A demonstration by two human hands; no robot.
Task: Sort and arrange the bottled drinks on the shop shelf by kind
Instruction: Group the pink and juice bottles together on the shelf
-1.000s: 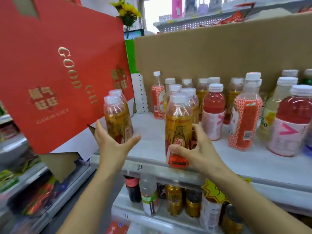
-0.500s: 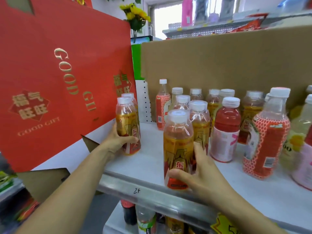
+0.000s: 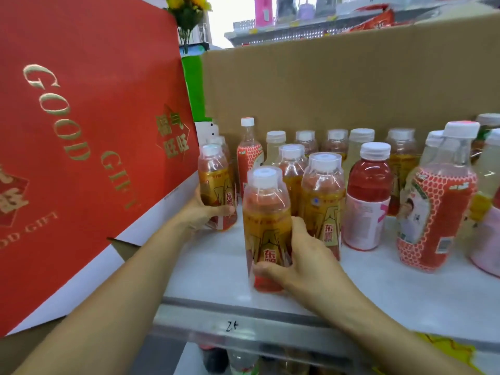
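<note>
L hand [image 3: 201, 212] & R hand [image 3: 303, 255] each grip gold-label bottle [image 3: 266, 226] on shelf [image 3: 405, 293].

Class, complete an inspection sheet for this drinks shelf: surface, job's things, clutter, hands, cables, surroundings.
Surface: white shelf, partly bare.
Job's things: left gold-label bottle, front gold-label bottle, red drink bottle, honeycomb-label bottle, all standing.
Clutter: red gift box tilted at left.
Hands: left hand grips the left gold-label bottle; right hand grips the front one.
Cables: nothing seen.
Surroundings: cardboard wall behind; yellow flowers above.
</note>
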